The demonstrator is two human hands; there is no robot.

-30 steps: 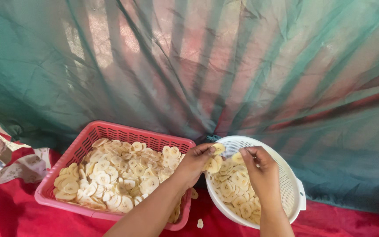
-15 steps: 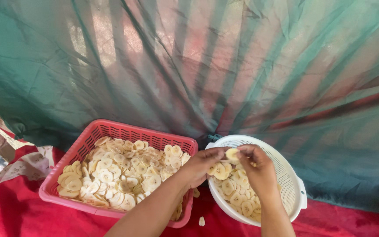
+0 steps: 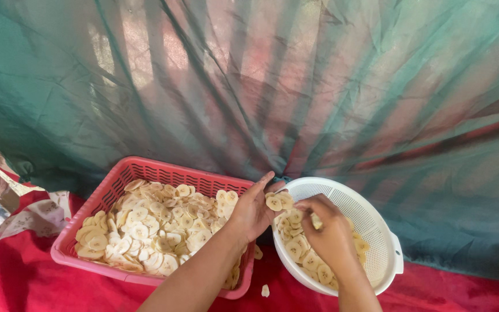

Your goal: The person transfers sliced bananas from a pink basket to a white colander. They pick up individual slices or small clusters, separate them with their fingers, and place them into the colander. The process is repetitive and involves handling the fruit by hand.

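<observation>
Slices of pale banana (image 3: 277, 201) are resting in your left hand (image 3: 253, 211), fingers half curled beneath a small stack, right at the gap between the two containers. Your right hand (image 3: 327, 228) is hovering over the white colander (image 3: 385, 231), fingertips pinched on what looks like one slice, though the grip is partly hidden. More slices are lying in the colander and filling the pink basket (image 3: 140, 170) beside it. You are working over the seam between the rims, so I judge a loose stack could be slipping out; stray pieces are already lying on the red cloth (image 3: 24, 283) below.
</observation>
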